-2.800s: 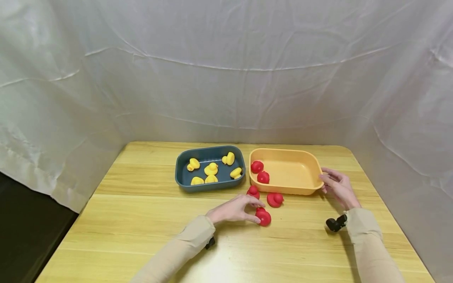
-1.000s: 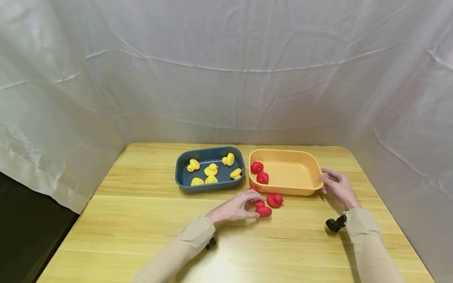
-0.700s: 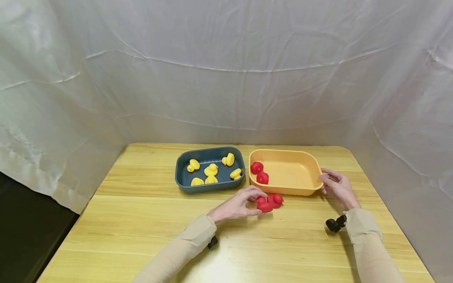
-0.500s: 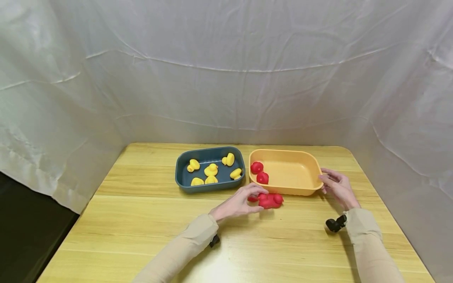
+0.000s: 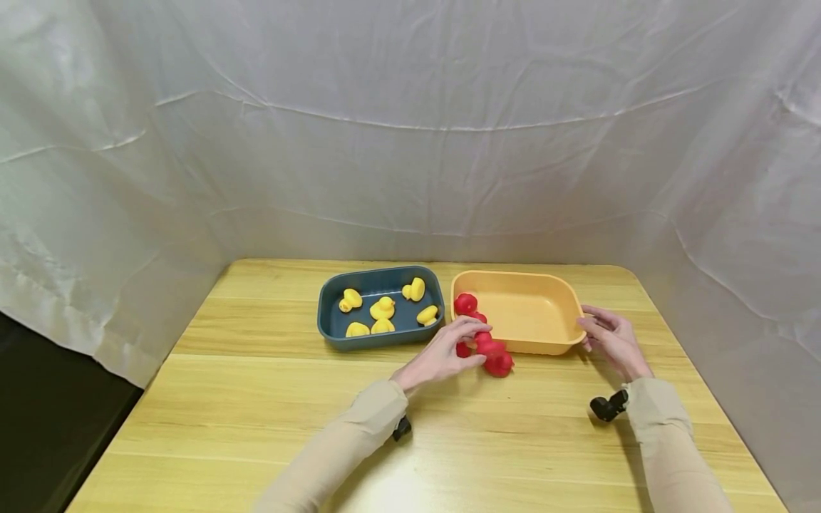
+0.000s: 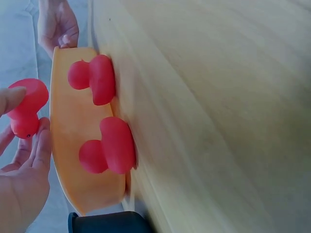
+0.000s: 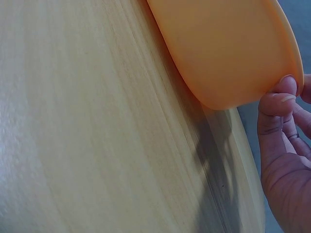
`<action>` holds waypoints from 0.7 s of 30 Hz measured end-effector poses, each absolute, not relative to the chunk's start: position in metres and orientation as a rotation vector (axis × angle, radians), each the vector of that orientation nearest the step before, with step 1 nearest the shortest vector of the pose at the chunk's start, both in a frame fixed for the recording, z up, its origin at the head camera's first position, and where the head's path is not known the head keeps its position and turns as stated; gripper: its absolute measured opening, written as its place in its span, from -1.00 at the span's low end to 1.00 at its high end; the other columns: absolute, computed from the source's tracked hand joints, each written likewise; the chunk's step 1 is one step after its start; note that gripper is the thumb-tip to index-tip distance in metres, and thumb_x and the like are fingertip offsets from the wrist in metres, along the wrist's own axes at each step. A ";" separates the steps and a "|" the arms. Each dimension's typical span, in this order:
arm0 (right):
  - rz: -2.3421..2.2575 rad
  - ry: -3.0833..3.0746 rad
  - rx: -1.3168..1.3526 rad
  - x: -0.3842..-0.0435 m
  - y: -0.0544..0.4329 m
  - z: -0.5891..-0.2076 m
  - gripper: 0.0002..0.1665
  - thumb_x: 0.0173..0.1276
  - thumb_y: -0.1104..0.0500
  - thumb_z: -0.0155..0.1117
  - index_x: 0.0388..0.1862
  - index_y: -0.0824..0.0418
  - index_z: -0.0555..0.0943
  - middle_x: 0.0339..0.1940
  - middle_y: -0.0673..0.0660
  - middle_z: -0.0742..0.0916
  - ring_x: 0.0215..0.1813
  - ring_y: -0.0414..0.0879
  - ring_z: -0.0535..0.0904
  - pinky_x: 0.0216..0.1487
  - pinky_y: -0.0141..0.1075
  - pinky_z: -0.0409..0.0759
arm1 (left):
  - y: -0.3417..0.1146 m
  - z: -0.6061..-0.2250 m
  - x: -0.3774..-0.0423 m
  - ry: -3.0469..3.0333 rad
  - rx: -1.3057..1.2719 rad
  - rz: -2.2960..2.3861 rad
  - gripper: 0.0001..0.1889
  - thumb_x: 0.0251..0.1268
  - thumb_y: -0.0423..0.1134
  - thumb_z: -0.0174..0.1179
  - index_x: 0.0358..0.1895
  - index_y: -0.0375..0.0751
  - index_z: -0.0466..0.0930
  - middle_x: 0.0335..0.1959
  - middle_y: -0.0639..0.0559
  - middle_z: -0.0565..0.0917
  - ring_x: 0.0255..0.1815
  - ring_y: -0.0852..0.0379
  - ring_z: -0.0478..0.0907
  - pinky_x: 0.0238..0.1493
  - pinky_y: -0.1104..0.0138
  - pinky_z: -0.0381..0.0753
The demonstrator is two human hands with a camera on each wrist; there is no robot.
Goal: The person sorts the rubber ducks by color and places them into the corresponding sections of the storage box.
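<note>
My left hand (image 5: 441, 360) pinches a red rubber duck (image 6: 32, 99) between thumb and fingers, raised off the table just before the front rim of the orange tray (image 5: 529, 306). In the left wrist view that duck hangs head down. Two more red ducks stand on the table against the tray's front side, a nearer one (image 6: 117, 145) and a farther one (image 6: 102, 80). Inside the tray's left end lie two red ducks (image 5: 465, 303), one partly hidden behind my left fingers. At the tray's right end, my right hand (image 5: 617, 343) grips the rim with thumb and fingers.
A dark blue tray (image 5: 327, 320) holding several yellow ducks (image 5: 383, 308) stands left of the orange one, almost touching it. Both are on a wooden table (image 5: 269, 399), with pale cloth (image 5: 410, 142) hanging behind and at the sides.
My left hand has taken hold of the red duck on the table, lifted it and carried it forward toward the orange tray. My right hand has stayed on the tray's rim.
</note>
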State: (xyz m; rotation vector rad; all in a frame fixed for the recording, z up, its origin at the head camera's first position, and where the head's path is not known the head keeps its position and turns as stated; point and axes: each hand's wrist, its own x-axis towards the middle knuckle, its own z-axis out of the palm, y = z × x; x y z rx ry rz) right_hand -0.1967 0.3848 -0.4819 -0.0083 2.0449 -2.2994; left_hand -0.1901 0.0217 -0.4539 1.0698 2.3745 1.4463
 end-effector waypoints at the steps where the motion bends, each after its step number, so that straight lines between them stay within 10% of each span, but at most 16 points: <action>1: -2.299 2.045 -0.008 -0.197 0.385 -0.482 -0.66 0.50 0.32 0.18 0.21 0.20 0.46 -0.29 -0.03 0.79 -0.47 -0.24 0.59 -0.51 -0.46 0.63 | 0.023 -0.454 -0.191 2.371 1.069 1.462 -0.46 0.29 -0.37 0.34 0.35 -0.24 0.49 0.29 -0.17 0.48 0.09 -0.07 0.65 0.32 0.07 0.65; 21: -2.302 2.049 -0.010 -0.197 0.386 -0.484 -0.62 0.50 0.33 0.17 0.25 0.25 0.43 -0.30 -0.03 0.79 -0.46 -0.24 0.59 -0.52 -0.46 0.61 | 0.052 -0.447 -0.204 2.573 0.945 1.421 -0.47 0.40 -0.20 0.26 0.40 -0.19 0.44 0.30 -0.12 0.51 0.19 -0.03 0.59 0.32 0.24 0.65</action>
